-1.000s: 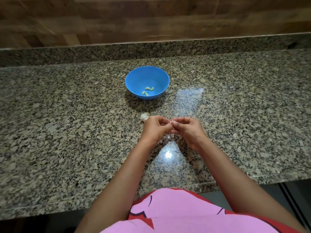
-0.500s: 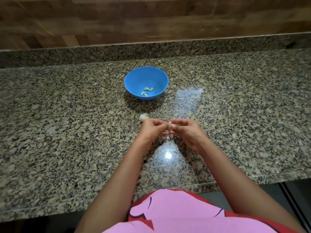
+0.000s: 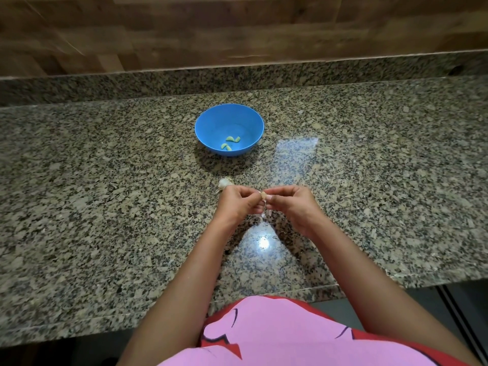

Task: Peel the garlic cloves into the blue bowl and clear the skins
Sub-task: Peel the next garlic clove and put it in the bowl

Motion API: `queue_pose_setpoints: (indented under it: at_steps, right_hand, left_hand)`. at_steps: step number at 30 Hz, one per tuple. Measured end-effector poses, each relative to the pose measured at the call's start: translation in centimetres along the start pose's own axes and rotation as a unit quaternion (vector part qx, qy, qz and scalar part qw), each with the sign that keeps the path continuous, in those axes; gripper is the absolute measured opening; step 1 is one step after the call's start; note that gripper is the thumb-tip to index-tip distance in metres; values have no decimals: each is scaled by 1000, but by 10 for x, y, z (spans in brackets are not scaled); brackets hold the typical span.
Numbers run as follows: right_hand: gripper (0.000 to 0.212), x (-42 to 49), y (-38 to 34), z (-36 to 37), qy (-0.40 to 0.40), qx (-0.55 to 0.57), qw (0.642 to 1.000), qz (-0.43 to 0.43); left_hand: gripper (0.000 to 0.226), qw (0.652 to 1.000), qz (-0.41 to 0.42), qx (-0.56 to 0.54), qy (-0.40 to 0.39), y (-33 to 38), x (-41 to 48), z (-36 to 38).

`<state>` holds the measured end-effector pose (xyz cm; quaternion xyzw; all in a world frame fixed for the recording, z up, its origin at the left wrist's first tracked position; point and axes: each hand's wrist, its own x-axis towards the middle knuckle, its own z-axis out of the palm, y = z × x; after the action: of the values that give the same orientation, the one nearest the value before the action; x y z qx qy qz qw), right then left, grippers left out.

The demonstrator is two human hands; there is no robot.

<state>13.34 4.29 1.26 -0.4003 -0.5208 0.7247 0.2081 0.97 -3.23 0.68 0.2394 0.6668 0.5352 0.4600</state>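
A blue bowl point(image 3: 208, 128) stands on the granite counter and holds three peeled garlic cloves point(image 3: 230, 142). In front of it my left hand point(image 3: 237, 204) and my right hand point(image 3: 293, 204) meet over the counter, and both pinch one small garlic clove point(image 3: 263, 194) between their fingertips. A piece of the garlic bulb point(image 3: 224, 184), white and papery, lies on the counter just behind my left hand. Thin white skins point(image 3: 266, 214) hang or lie below my fingers; I cannot tell which.
The granite counter point(image 3: 105, 207) runs wide to both sides, with a raised back ledge and a wooden wall behind. Its front edge lies close to my body. A bright lamp reflection point(image 3: 263, 243) shines between my forearms.
Both hands have drifted slightly away from me and stayed joined on the clove. The fingers have shifted a little on it. The bowl and bulb piece have not moved.
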Motion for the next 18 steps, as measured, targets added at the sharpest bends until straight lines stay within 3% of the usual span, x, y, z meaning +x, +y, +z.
queue_pose_setpoints:
  at_steps: [3,9,18]
  right_hand:
    - [12,0,1,-2,-10,57,998,18]
    - [14,1,-1,1,-4,12,999,44]
    - [13,6,-8,-9,-14,199,973,114]
  left_hand:
    - [8,1000,1,-1,4,0,0,0]
    - [11,997,25,68,35,-4,1,5]
    - [7,995,35,69,58,-5,0,-2]
